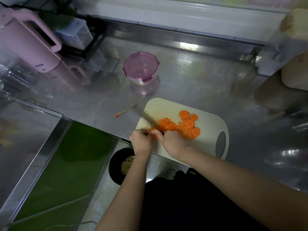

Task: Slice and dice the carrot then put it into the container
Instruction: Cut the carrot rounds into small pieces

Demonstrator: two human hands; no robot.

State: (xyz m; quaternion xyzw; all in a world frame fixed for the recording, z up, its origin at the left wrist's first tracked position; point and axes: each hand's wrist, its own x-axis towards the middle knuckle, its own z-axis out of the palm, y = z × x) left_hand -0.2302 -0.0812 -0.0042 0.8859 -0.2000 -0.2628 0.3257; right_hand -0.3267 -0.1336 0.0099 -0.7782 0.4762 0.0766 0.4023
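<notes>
Left hand pinches carrot pieces at the cutting board's near corner, right hand grips the knife mid-dice; carrot slices wait, container beyond needs opening.

Glossy stainless steel, finely embossed, for the countertop. Matt, smooth cream plastic for the cutting board. Clear, shiny walls on the container under a translucent purple plastic lid. Smooth pink plastic, satin-sheened, for the kettle.
</notes>
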